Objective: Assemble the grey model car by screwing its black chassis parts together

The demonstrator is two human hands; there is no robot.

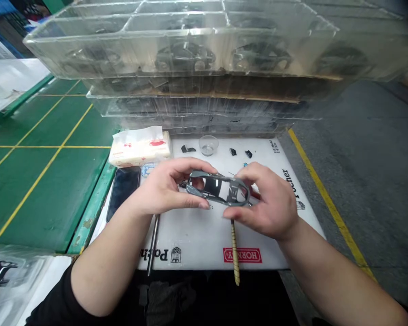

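Between my two hands is a dark grey model car body shell [218,188], held level above the white work mat [193,235]. My left hand [172,186] grips its left end, thumb along the near side and fingers along the far side. Around the right end, my right hand [267,199] is closed the same way. Openings in the shell let the pale mat show through. Below the right hand lies a tool with a yellow wrapped handle [235,253], its far end hidden. A metal rod [153,244] rests under my left forearm.
Stacked clear plastic trays [190,54] holding dark model cars rise behind the mat. A tissue pack [139,149], a phone [123,190], a small clear cup [208,146] and several small black parts [233,152] lie on the mat. A green surface [47,181] borders it on the left.
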